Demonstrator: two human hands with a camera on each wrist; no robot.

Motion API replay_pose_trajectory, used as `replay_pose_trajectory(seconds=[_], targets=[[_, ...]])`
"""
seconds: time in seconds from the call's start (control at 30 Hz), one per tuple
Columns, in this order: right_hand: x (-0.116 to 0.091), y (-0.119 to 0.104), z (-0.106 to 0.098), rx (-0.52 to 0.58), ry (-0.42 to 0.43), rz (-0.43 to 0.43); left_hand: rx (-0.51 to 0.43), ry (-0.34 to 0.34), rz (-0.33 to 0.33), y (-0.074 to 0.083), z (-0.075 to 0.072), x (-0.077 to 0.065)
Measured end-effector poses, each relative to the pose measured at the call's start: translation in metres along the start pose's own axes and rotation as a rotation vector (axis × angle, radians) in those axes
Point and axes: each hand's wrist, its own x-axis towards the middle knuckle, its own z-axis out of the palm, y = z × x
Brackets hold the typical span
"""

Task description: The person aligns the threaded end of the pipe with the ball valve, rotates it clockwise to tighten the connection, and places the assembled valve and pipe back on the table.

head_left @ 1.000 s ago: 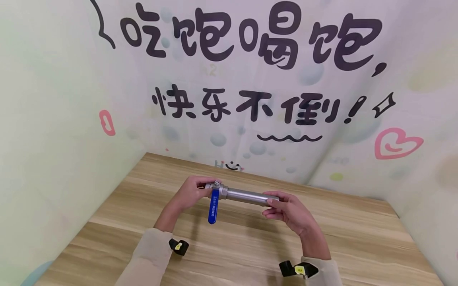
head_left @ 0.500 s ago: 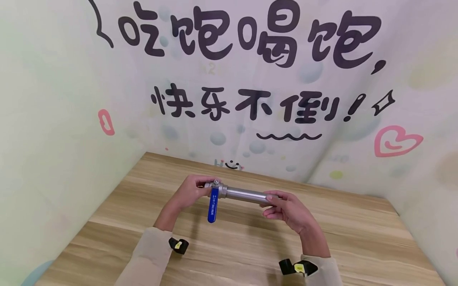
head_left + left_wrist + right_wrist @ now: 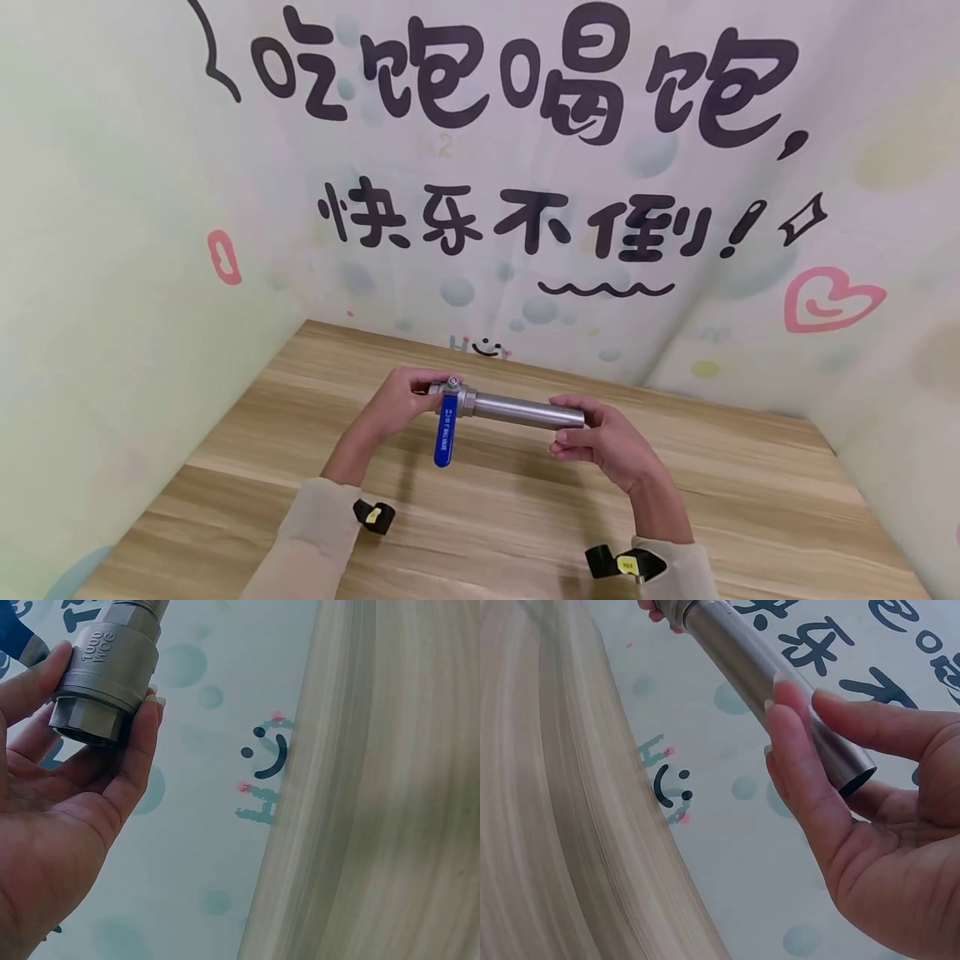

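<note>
A steel ball valve (image 3: pixel 463 402) with a blue lever handle (image 3: pixel 445 429) is held up above the table by my left hand (image 3: pixel 397 408). In the left wrist view, thumb and fingers grip the valve body (image 3: pixel 112 664) near its hexagonal open end. A straight steel pipe (image 3: pixel 517 410) joins the valve's other end and reaches right, nearly level. At the pipe's free end is my right hand (image 3: pixel 618 446). The right wrist view shows its thumb and fingers on opposite sides of the pipe (image 3: pixel 735 656), whose open end faces the palm. The lever points toward me.
Beneath the hands lies a wood-grain table (image 3: pixel 480 517). A printed white backdrop (image 3: pixel 465 292) with dark lettering rises behind the table, and light side panels flank it. Black wrist cameras (image 3: pixel 377 517) sit at both sleeves.
My right thumb has slid down from the top of the pipe to its lower side, and the right fingers have shifted, so the pipe's end shows. The left hand stays almost still.
</note>
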Motion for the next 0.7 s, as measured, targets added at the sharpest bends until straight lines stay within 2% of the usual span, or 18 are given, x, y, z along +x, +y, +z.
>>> replay_pose_trajectory(seconds=[0.23, 0.5, 0.7], targets=[[0.0015, 0.0014, 0.0026, 0.011, 0.041, -0.008, -0.024, 0.003, -0.028, 0.0000, 0.0009, -0.0006], [0.0040, 0.0019, 0.0032, -0.059, 0.052, -0.009, 0.006, 0.010, -0.014, -0.0018, -0.0001, -0.0011], [0.0028, 0.0012, 0.0027, -0.065, 0.051, 0.002, 0.000, 0.006, -0.008, -0.0008, 0.0001, -0.0003]])
